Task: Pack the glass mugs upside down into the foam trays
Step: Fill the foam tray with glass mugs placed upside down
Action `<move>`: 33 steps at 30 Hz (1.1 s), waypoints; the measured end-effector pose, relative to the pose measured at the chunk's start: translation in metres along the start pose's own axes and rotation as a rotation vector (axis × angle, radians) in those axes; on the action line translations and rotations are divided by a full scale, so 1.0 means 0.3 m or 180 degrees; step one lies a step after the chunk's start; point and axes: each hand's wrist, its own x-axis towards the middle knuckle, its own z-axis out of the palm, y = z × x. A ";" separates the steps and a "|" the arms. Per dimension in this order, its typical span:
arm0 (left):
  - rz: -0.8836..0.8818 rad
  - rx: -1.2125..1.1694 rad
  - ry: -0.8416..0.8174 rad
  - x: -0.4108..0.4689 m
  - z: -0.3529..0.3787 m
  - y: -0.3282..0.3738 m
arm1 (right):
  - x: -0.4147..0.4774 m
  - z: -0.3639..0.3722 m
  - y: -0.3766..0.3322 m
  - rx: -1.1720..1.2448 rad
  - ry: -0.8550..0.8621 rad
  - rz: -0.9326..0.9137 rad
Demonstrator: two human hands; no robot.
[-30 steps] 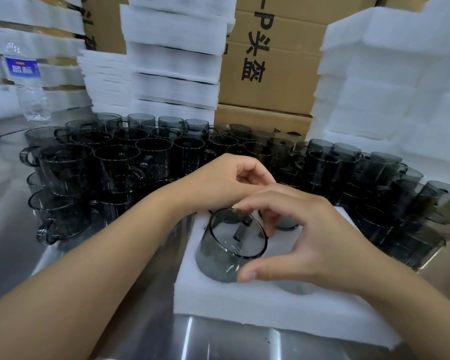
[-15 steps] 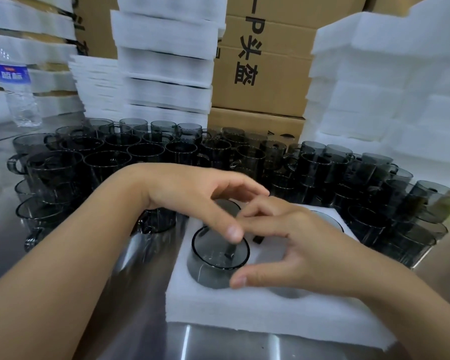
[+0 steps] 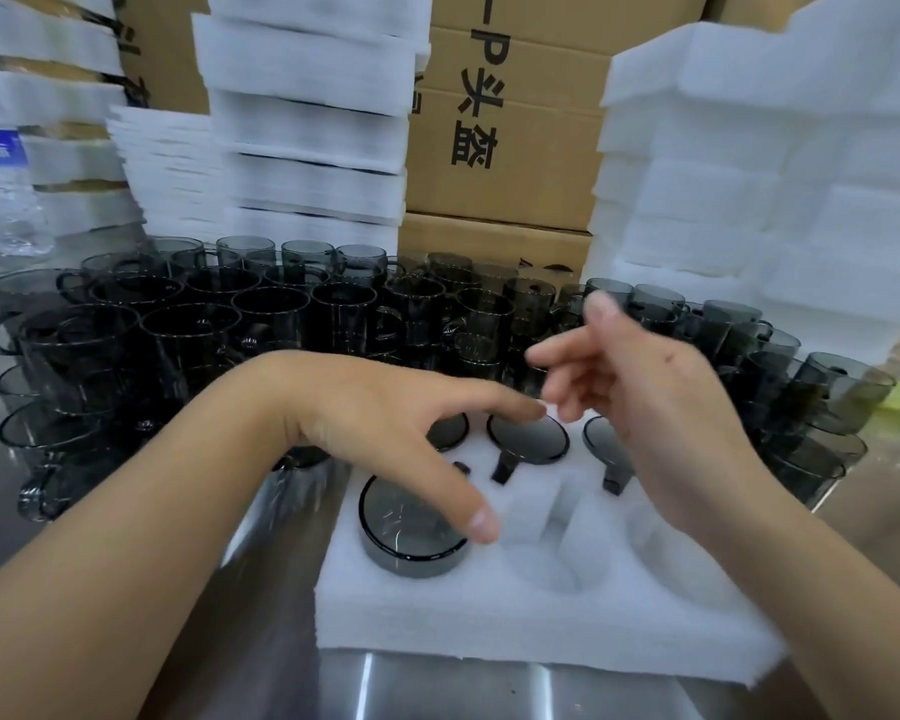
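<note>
Nearest us the foam tray (image 3: 489,626) lies on the metal surface (image 3: 437,688). In the tray's front-left pocket we see a glass mug (image 3: 401,537) seated upside down. Our left hand (image 3: 385,423) is spread loosely above it, gripping nothing, thumb tip at the mug's rim. Our right hand (image 3: 661,407) hangs over the tray's right side, fingers slackly curled and empty. The tray's back row holds more inverted mugs (image 3: 528,439). Behind the tray stand crowded upright mugs (image 3: 271,314), then foam stacks (image 3: 307,127) and cardboard boxes (image 3: 515,163).
</note>
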 end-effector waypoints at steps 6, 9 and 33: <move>0.0108 0.0879 0.0669 0.095 0.127 0.042 | 0.035 -0.039 0.014 0.0848 0.1159 0.0422; 0.0013 0.1344 0.0854 0.106 0.149 0.035 | 0.039 -0.041 0.018 0.0952 0.1208 0.0454; 0.0103 0.0115 0.1972 0.120 0.123 0.009 | 0.097 -0.034 0.061 -0.0858 0.0561 0.0333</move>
